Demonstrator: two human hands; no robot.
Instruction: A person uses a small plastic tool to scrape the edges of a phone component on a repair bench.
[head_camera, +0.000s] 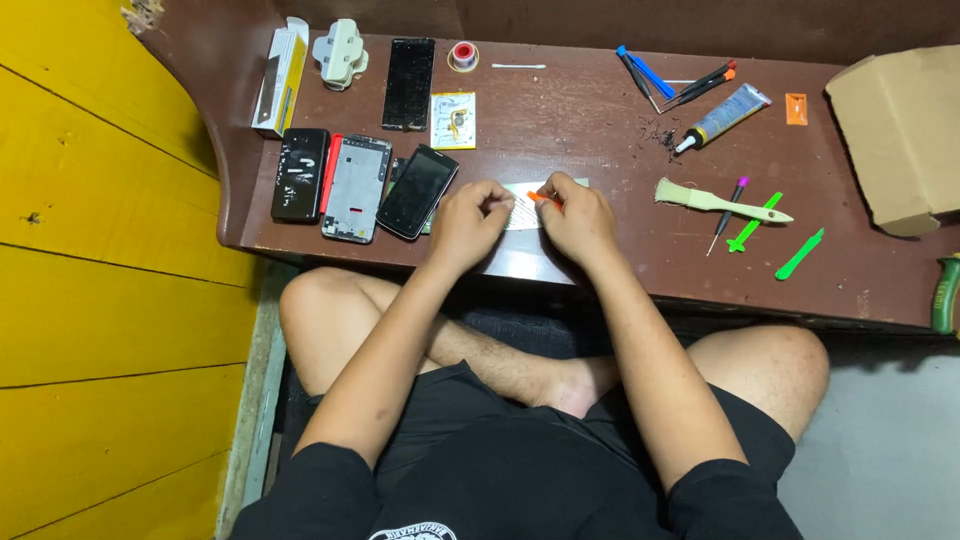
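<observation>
Under our hands on the desk (600, 250) lies a pale flat panel (520, 215). Right hand (578, 215) pinches a small orange tool (543, 198) over it; left hand (468, 218) curls closed on the panel's near edge. Left of them: three phones (355, 185). Right: brush (720, 203), green pry sticks (775, 235).

Far-left corner: a long white box (280, 75) lies on the brown table (600, 230), a cream suction tool (339, 53) just beside it.
Left edge: a black phone (300, 174), a silver phone frame (356, 188) and another black phone (418, 191), side by side.
Far edge, middle: a dark screen panel (408, 84), a small tape roll (463, 56), a cotton swab (518, 66).
Far edge, right: screwdrivers (700, 85) fanned out, a glue tube (722, 116) near them.
Right side: a pale brush (720, 203), two green pry tools (775, 238).
Right edge: a cardboard box (895, 135).
</observation>
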